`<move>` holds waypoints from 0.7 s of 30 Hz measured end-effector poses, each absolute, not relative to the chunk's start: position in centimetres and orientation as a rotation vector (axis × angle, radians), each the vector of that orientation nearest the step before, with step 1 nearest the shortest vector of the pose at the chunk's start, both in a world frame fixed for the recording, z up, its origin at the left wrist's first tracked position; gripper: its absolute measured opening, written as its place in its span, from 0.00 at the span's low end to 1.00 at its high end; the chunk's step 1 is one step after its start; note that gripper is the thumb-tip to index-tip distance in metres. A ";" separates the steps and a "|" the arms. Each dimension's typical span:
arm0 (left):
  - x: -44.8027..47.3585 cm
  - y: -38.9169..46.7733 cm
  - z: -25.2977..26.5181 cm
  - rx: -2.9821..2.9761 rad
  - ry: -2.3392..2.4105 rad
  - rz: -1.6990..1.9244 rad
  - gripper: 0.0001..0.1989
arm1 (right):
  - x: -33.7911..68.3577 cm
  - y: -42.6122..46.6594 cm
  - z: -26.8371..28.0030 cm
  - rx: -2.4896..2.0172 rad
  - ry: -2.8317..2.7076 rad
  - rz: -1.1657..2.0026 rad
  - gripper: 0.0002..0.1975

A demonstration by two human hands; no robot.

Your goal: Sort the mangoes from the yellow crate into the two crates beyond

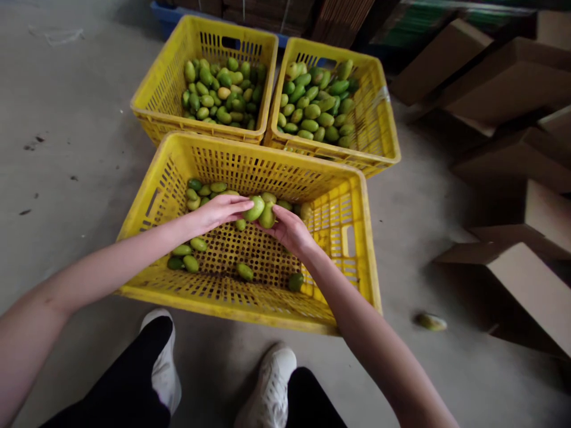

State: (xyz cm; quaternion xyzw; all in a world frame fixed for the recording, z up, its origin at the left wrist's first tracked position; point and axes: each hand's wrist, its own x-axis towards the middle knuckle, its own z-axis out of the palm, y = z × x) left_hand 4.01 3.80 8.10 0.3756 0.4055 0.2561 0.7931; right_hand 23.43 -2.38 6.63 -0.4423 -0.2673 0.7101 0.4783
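- Green mangoes are held over the middle of the near yellow crate point(147, 196): one mango point(255, 208) is pinched at the fingertips of the left hand point(220, 209), and a second mango point(267, 216) is gripped by the fingers of the right hand point(289, 229).
- Both hands are closed narrowly around their fruit, the two mangoes touching or nearly touching each other; no spare fingers are seen open.
- Only a few loose mangoes point(191, 261) are left on the perforated floor of the near crate, with a small cluster point(203, 190) against its far wall and a darker one point(295, 281) near the right wall.
- Two fuller crates stand just behind, side by side: the far left crate point(156, 89) and the far right crate point(383, 119), each heaped with green fruit.
- For the grip to be done well, each fruit is best cradled by several fingers rather than pinched at the tip, so that the skin is not bruised and neither piece is dropped; the left fruit looks the less securely held.
- Each lift is best kept low over the crate walls.
- One stray fruit point(430, 321) lies on the concrete floor to the right, near flattened cardboard boxes point(513, 83).
- White shoes point(272, 380) are seen just below the near crate.
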 end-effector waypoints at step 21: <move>4.7 3.6 8.1 0.735 0.925 0.502 0.12 | 23.9 -2.6 6.9 -1.218 -0.797 1.637 0.22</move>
